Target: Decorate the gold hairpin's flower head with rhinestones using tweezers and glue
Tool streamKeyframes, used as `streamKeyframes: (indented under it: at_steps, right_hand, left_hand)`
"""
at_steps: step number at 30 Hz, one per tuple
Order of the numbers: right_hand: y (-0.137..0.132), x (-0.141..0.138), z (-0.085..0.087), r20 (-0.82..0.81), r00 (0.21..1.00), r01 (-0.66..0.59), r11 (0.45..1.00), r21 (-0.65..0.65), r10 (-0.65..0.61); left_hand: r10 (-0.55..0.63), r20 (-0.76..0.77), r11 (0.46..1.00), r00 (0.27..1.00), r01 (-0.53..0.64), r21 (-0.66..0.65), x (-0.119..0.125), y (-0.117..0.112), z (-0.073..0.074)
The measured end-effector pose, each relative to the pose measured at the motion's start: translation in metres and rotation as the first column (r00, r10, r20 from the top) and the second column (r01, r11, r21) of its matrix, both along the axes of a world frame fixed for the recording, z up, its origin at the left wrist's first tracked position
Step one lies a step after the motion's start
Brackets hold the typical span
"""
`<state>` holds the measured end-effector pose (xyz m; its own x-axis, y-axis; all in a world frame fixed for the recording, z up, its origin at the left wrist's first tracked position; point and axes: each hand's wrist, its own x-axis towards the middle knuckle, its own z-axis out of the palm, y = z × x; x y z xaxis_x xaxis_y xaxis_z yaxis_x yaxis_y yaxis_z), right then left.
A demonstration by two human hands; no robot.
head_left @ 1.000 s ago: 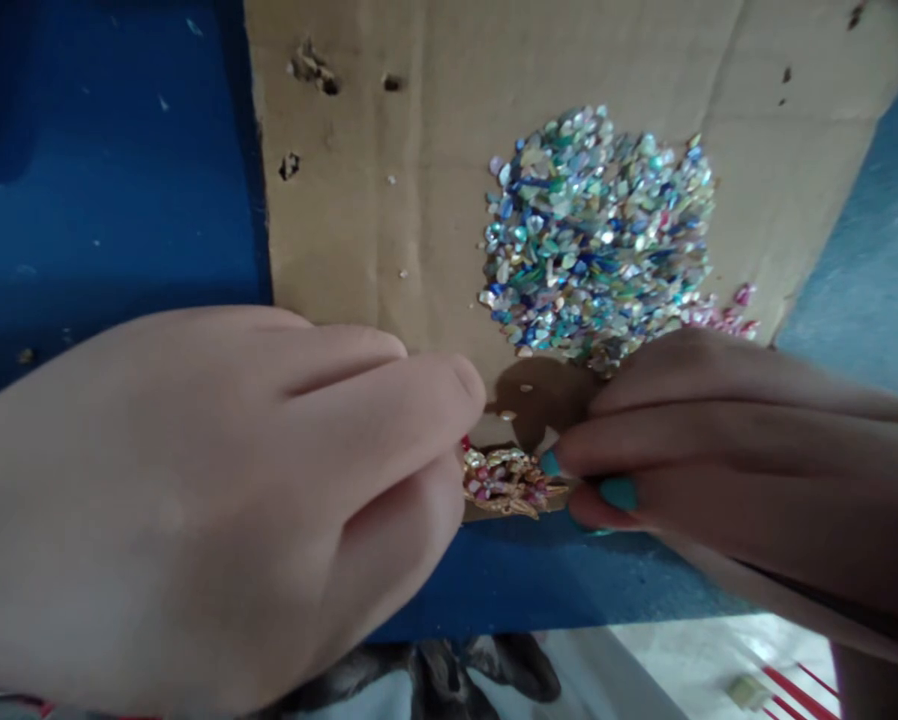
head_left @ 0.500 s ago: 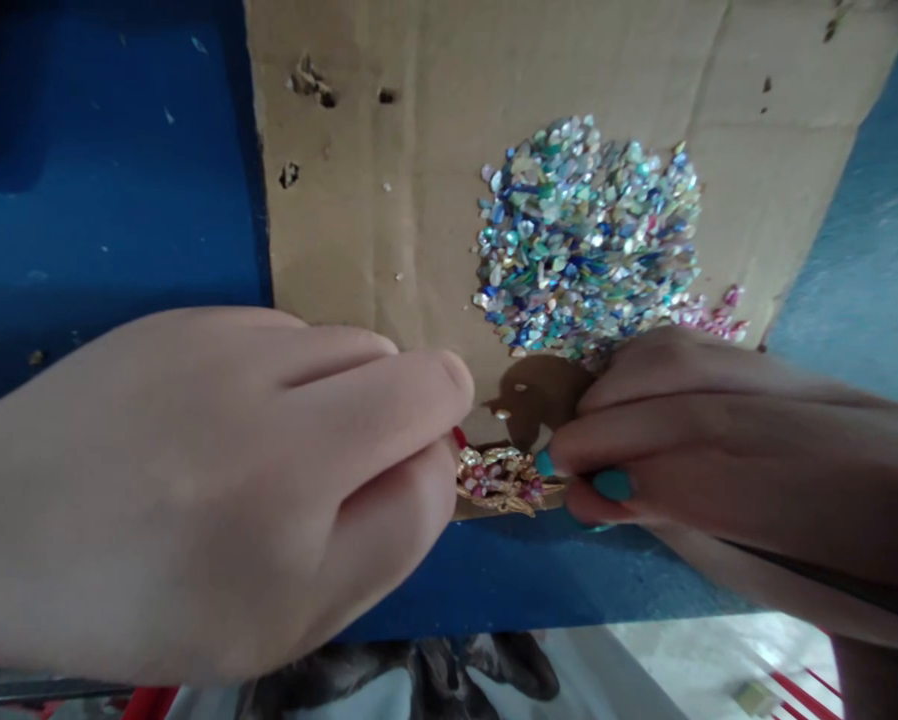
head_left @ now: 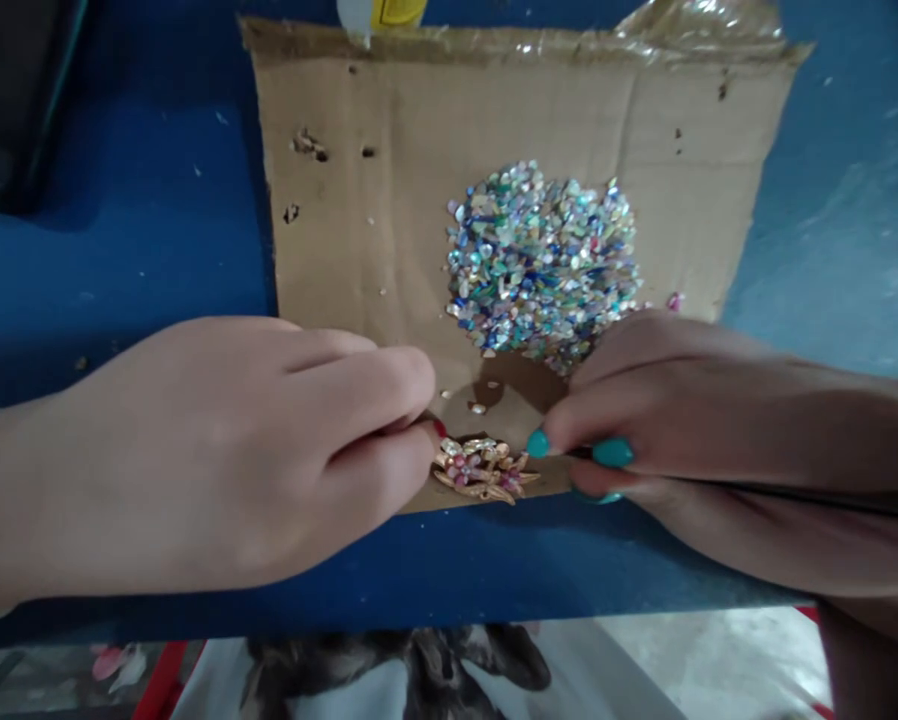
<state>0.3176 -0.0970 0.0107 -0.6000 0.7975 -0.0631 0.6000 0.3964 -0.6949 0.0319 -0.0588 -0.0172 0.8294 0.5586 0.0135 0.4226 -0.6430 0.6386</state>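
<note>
A small gold flower-shaped ornament (head_left: 483, 470) set with pink stones lies at the near edge of a cardboard sheet (head_left: 359, 240). My left hand (head_left: 216, 450) is curled, its fingertips pinched at the ornament's left side. My right hand (head_left: 681, 440), with teal nails, is closed round a thin dark stick (head_left: 756, 487) whose tip meets the ornament's right side. Just beyond the hands lies a heap of small iridescent blue-green stones (head_left: 543, 255).
The cardboard rests on a blue table (head_left: 119, 240). A few pink stones (head_left: 674, 300) lie right of the heap. A dark box (head_left: 6, 100) stands at the far left, clear plastic (head_left: 704, 20) at the far right. Below the table edge there is floor and a dark patterned cloth (head_left: 419, 680).
The view has pulled back and tilted, so the cardboard's far edge now shows. Both hands stay pinched at the ornament, which has barely shifted on the cardboard.
</note>
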Motion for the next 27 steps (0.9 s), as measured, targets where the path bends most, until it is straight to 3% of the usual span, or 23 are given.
streamKeyframes:
  at_steps: [2, 4, 9, 13, 15, 18, 22, 27]
  right_hand:
    - [0.003, -0.006, 0.007, -0.049, 0.998, -0.030, 0.999, -0.046, 0.027]
    - [0.006, -0.009, 0.009, -0.074, 0.996, -0.061, 0.996, -0.071, 0.055]
    - [0.015, -0.007, 0.001, -0.090, 0.980, -0.171, 0.982, 0.081, 0.178]
    - [0.014, -0.009, 0.000, -0.182, 0.969, -0.143, 0.979, 0.144, 0.168]
    - [0.011, -0.012, 0.001, -0.252, 0.947, -0.151, 0.967, 0.205, 0.201]
    - [0.006, -0.019, -0.003, -0.267, 0.922, -0.196, 0.933, 0.302, 0.281]
    - [-0.003, -0.030, -0.017, -0.382, 0.896, -0.023, 0.882, 0.471, 0.228]
    - [-0.005, -0.035, -0.021, -0.385, 0.898, 0.029, 0.843, 0.537, 0.214]
  left_hand:
    - [-0.190, -0.026, 0.967, 0.981, 0.192, 0.165, 0.006, 0.008, 0.005]
    - [-0.250, -0.060, 0.938, 0.966, 0.257, 0.232, 0.010, 0.014, 0.007]
    - [-0.194, -0.009, 0.967, 0.981, 0.192, 0.167, 0.011, 0.015, 0.009]
    - [-0.187, 0.027, 0.961, 0.982, 0.177, 0.214, 0.009, 0.010, 0.014]
    - [-0.157, 0.065, 0.976, 0.986, 0.144, 0.164, 0.009, 0.007, 0.017]
    - [-0.111, 0.158, 0.993, 0.981, 0.116, -0.021, 0.010, 0.002, 0.022]
    - [-0.035, 0.230, 0.970, 0.972, 0.089, -0.225, 0.012, -0.004, 0.023]
    - [-0.032, 0.210, 0.987, 0.977, 0.064, -0.149, 0.012, -0.006, 0.022]
